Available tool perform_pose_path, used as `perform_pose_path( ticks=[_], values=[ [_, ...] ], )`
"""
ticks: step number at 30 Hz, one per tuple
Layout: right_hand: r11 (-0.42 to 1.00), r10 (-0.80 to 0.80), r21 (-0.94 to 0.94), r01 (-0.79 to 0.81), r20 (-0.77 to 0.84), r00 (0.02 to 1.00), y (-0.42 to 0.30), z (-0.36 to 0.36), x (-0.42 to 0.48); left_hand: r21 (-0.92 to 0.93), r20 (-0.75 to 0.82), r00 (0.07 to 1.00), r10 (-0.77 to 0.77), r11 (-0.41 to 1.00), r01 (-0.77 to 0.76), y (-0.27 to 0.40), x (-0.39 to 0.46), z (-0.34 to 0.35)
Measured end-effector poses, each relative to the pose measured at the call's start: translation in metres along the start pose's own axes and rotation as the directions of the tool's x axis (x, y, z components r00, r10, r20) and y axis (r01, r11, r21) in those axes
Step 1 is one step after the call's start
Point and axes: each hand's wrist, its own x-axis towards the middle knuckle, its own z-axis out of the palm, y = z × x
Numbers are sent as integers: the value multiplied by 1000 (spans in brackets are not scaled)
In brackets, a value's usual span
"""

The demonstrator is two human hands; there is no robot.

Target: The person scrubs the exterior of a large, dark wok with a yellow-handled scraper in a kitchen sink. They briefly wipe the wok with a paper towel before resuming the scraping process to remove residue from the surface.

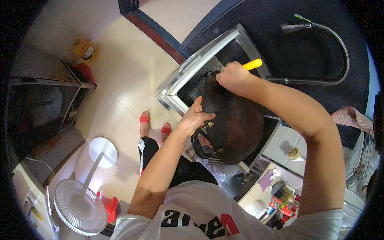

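A dark, browned wok (237, 126) is tilted over a metal-rimmed sink (246, 42) in front of me. My left hand (196, 117) grips its near-left edge, thumb and fingers spread, just above a black loop handle (198, 145). In my closed right hand (234, 78) is a tool with a yellow handle (253, 64). The tool's working end reaches the wok's far edge and is mostly hidden by the hand. Dark flecks (207, 70) dot the sink's inner surface beyond the wok.
A curved metal faucet (342, 48) arches over the dark counter, with a green toothbrush (301, 18) at its spray head. Right of the sink lie a round brush (294, 153) and a striped cloth (349, 117). On the left stand a white fan (81, 207) and a yellow jug (85, 49).
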Motion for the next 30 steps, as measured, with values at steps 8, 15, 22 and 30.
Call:
perform_pose_path(
  ticks=[8, 15, 22, 30],
  values=[
    [999, -37, 21, 37, 18, 999, -11, -2, 7, 19, -29, 997, 74, 997, -74, -11, 7, -3],
    [989, -83, -122, 87, 35, 996, -24, -31, -14, 6, 9, 999, 36, 999, -37, 1, 3, -2],
    [1000, -5, -13, 5, -10, 1000, -19, -19, -6, -17, 15, 999, 52, 998, -52, -4, 7, -2],
    [998, 57, -13, -57, 12, 998, -17, 0, 10, 20, 36, 996, 86, 996, -87, -7, 6, 0]
  ],
)
